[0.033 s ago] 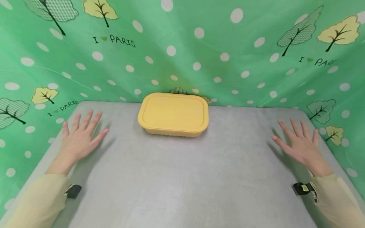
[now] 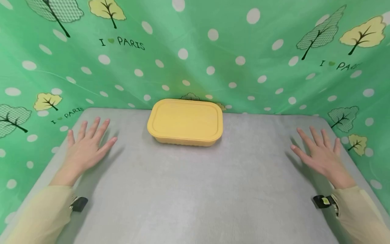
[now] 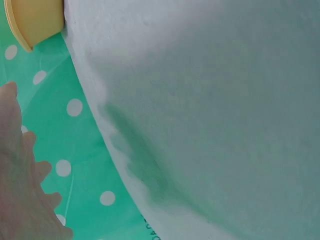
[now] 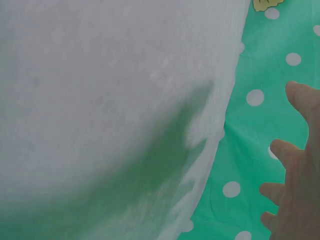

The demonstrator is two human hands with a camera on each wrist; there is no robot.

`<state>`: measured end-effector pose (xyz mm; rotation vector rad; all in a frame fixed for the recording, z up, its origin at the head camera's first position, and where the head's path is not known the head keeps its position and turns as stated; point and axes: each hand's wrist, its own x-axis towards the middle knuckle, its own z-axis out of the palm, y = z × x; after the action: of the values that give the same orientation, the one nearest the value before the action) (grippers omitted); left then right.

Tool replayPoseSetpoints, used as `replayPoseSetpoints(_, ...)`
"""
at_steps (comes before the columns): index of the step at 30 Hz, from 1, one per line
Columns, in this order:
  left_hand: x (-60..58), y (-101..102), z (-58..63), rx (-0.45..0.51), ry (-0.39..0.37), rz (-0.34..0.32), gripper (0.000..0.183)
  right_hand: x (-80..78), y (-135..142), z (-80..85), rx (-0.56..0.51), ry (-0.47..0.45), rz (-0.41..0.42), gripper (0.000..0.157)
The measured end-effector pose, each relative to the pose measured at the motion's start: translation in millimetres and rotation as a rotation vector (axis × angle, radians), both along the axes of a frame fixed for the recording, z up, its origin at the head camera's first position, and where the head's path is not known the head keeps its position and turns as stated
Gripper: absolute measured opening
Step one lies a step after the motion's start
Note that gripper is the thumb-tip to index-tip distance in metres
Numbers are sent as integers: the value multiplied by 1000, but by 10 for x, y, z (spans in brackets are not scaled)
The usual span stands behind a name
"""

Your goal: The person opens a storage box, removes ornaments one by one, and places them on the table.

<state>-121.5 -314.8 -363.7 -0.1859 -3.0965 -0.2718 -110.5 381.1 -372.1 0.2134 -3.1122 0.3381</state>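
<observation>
A yellow lidded box (image 2: 186, 122) with rounded corners sits at the back of the grey table, left of the middle in the head view. Its lid is on, so the inside is hidden. My left hand (image 2: 83, 150) hovers over the table's left side with fingers spread, holding nothing. On the far right, my right hand (image 2: 323, 157) is spread the same way, also holding nothing. Both hands cast shadows on the table and stand apart from the box. In the left wrist view, part of the box (image 3: 40, 22) shows at the top left corner.
The grey table (image 2: 195, 189) has a green curtain (image 2: 213, 51) with white dots and printed trees behind it and along both sides. Each wrist, below a beige sleeve (image 2: 42, 213), carries a small black device (image 2: 80, 204).
</observation>
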Motion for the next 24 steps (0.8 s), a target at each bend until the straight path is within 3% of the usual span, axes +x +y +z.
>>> replayPoseSetpoints(17,10,9,-15,6,-13,11,74,-21,-237,-1,-2,-9,47,76)
replayPoseSetpoints(24,-68,156,-24,99,-35,-13,74,-114,-447,12,-41,-20,84,76)
